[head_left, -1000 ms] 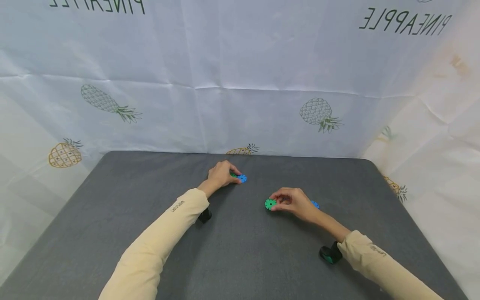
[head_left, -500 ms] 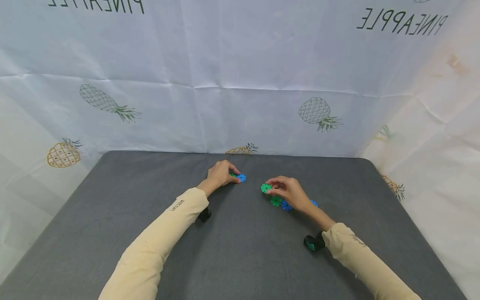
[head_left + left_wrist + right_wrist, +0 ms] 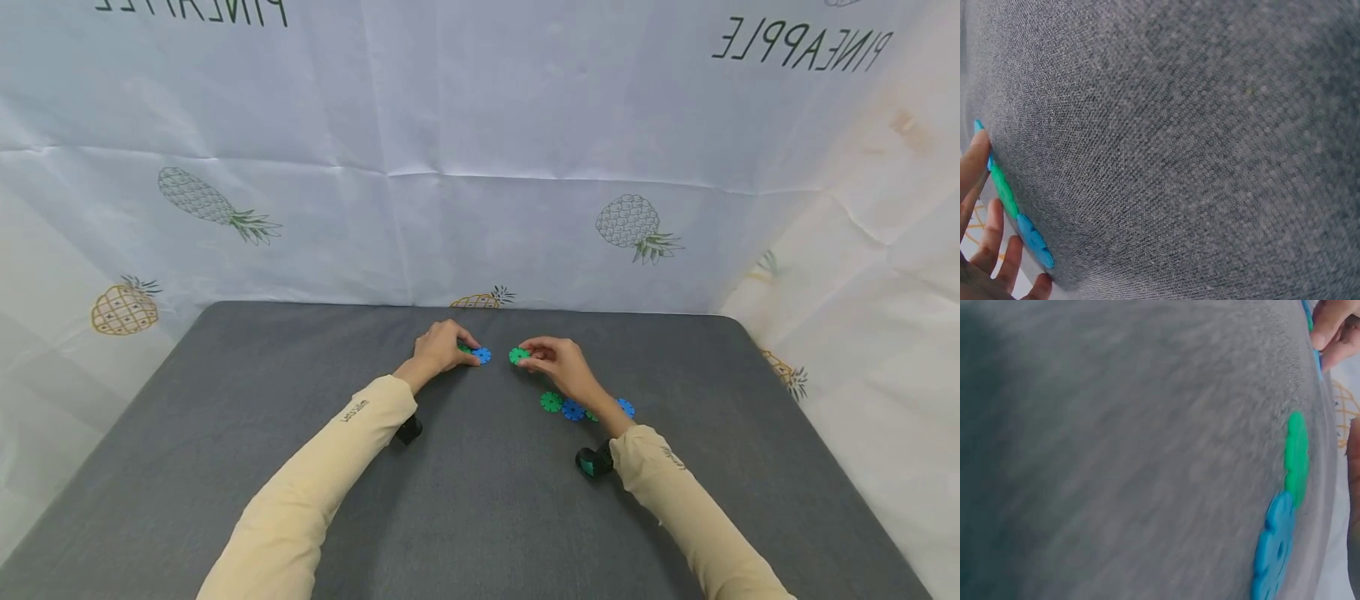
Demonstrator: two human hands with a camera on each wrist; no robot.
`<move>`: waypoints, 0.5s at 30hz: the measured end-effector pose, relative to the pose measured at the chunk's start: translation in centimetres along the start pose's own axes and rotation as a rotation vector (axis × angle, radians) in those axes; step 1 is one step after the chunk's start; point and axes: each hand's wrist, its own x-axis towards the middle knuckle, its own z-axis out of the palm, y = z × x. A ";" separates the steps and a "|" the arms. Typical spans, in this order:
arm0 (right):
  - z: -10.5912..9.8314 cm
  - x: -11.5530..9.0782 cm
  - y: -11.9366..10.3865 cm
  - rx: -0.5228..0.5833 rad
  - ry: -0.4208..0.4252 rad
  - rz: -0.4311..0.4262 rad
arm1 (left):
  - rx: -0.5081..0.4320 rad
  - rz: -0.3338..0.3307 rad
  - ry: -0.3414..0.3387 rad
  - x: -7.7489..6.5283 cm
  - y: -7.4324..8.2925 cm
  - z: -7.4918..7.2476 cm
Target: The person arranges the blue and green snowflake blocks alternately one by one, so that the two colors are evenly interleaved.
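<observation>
My left hand (image 3: 438,346) pinches a notched plastic disc at the far middle of the table. A blue disc (image 3: 482,356) shows just right of its fingertips, and a sliver of green disc (image 3: 465,349) between them. In the left wrist view, blue, green and blue discs (image 3: 1034,240) line up edge to edge beside the left fingers. My right hand (image 3: 558,362) pinches a green disc (image 3: 518,356) between thumb and fingers, a short gap right of the blue one. Behind the right forearm's line lie a green disc (image 3: 551,402) and a blue disc (image 3: 573,409) on the table.
Another blue disc (image 3: 626,407) and part of a green one (image 3: 592,415) show beside the right wrist. The grey cloth-covered table (image 3: 480,500) ends at a white pineapple-print curtain (image 3: 480,233). A dark wrist camera (image 3: 595,461) hangs below the right sleeve.
My right hand has moved away from the body and to the left with the green disc, toward the left hand. Discs on the table came into view behind it. The left hand stays put.
</observation>
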 end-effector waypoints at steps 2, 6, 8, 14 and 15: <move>0.2 0.4 -0.1 0.001 -0.003 0.021 | 0.003 -0.003 0.001 0.0 0.0 0.0; 0.8 1.0 -0.1 -0.007 -0.013 0.076 | 0.008 0.000 0.002 0.0 0.0 0.0; 1.2 1.2 -0.1 -0.025 -0.014 0.091 | 0.008 0.001 -0.001 0.0 0.1 0.0; 1.9 1.8 -0.4 -0.095 -0.009 0.118 | -0.002 -0.002 -0.005 -0.1 0.1 -0.1; 2.0 2.0 -0.5 -0.105 -0.012 0.125 | -0.004 -0.004 -0.004 -0.1 0.1 -0.1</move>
